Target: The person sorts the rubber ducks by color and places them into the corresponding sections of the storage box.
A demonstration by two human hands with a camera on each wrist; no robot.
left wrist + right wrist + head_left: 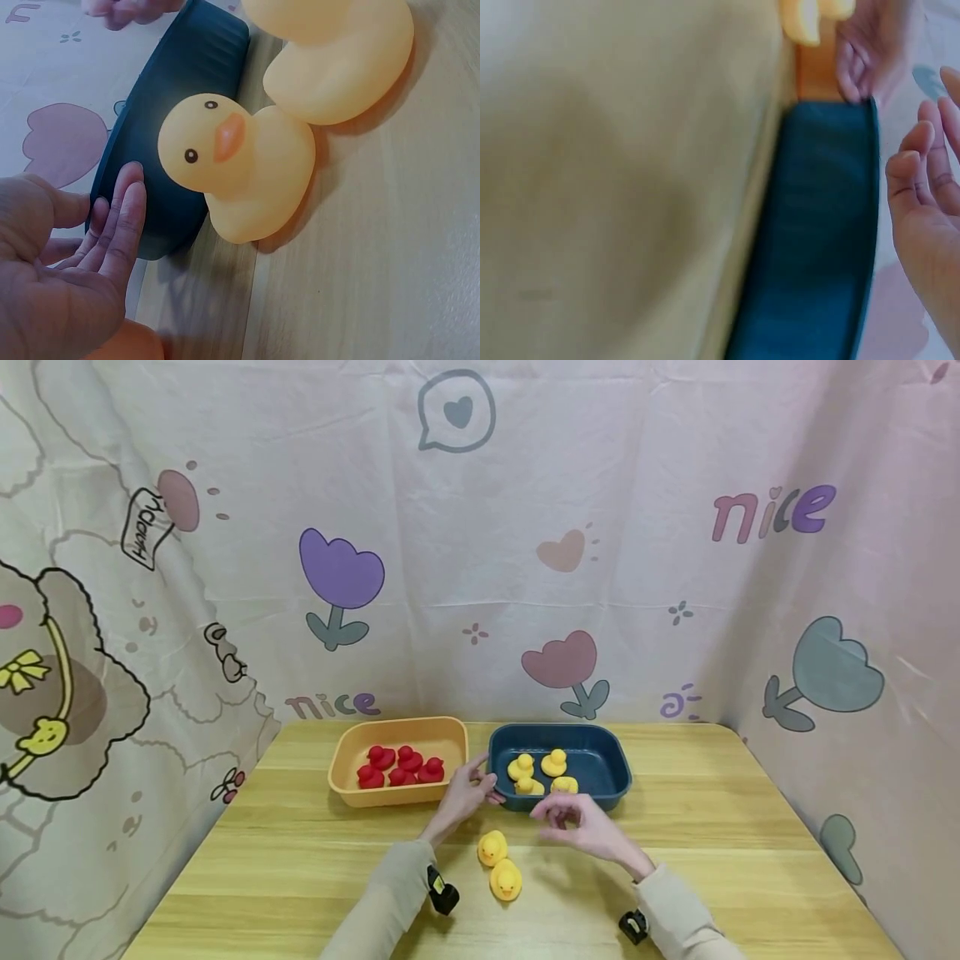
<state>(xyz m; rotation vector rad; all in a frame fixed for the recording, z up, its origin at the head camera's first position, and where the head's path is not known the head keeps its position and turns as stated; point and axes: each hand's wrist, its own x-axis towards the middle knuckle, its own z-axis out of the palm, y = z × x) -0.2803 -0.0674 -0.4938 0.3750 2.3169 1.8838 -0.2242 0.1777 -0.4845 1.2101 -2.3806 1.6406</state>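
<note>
My left hand (465, 795) grips the left end of a dark blue tray (617, 781) at its rim. The left wrist view shows its fingers (124, 232) lying against the tray's outer wall. In the tray sit several yellow rubber ducks (554, 763). My right hand (581, 827) hovers by the tray's front side, fingers loosely bent and holding nothing. Between the two forearms, two more yellow rubber ducks stand on the table: one duck (492, 848) farther back, and the other duck (506, 881) nearer me.
Left of the blue tray stands an orange-yellow tray (345, 781) with several red rubber ducks (402, 777) inside. Both trays are at the back of the wooden table (300, 860), close to a printed cloth backdrop (465, 568).
</note>
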